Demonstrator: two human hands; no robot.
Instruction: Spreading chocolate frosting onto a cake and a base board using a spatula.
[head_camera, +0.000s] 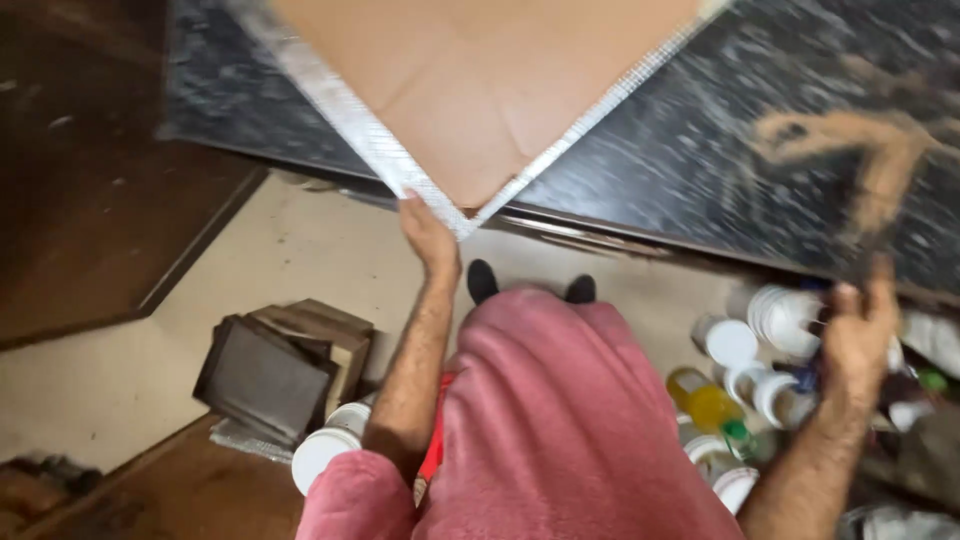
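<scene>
A brown square panel (480, 90) with a silvery mesh-like edge lies on a black speckled worktop (720, 150). Its near corner juts over the worktop's front edge. My left hand (428, 238) grips that corner from below. My right hand (858, 335) is blurred at the worktop's front edge on the right, fingers curled; what it holds, if anything, cannot be made out. A brown smear (860, 150) marks the worktop above the right hand.
On the beige floor (280, 260) stand stacked dark wooden blocks (285, 365), a white-lidded jar (320, 455), and at right several white cups and jars (785, 320) and a yellow bottle (705, 400). My dark shoes (482, 280) point at the worktop. Dark wood boards (90, 180) lie at left.
</scene>
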